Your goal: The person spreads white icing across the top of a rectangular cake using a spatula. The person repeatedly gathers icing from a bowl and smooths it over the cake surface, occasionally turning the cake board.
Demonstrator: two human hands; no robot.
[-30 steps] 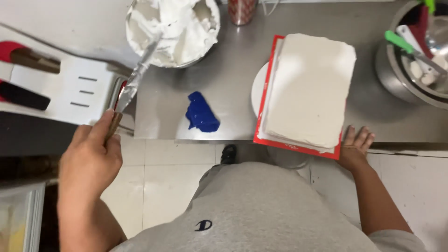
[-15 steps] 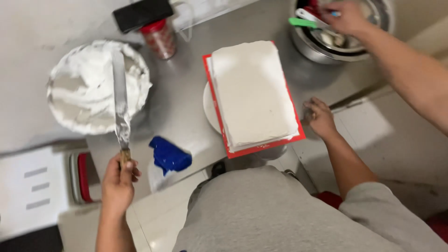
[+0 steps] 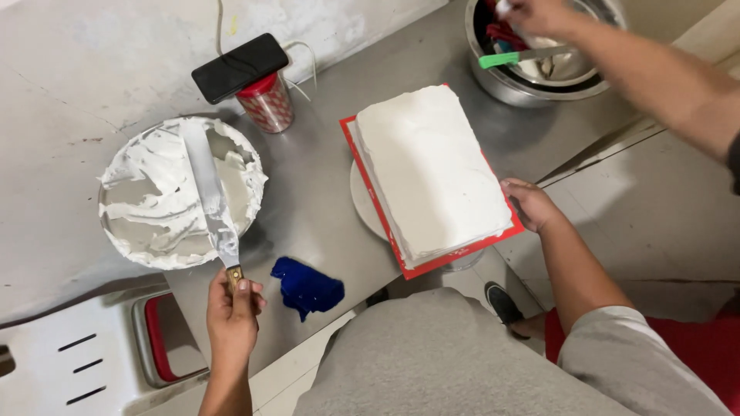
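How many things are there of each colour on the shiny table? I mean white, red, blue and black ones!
White: 2, the frosted cake and the cream in the bowl
Red: 2, the cake board and the patterned cup
Blue: 1, the cloth
Black: 1, the phone lying on the cup
Total: 6

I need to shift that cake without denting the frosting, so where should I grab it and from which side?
Grip the red board under the cake, not the cake: its rim shows along the near and right edges. Come from the near right corner, where the right hand touches it; probably slide fingers beneath, since the board overhangs the small round stand.
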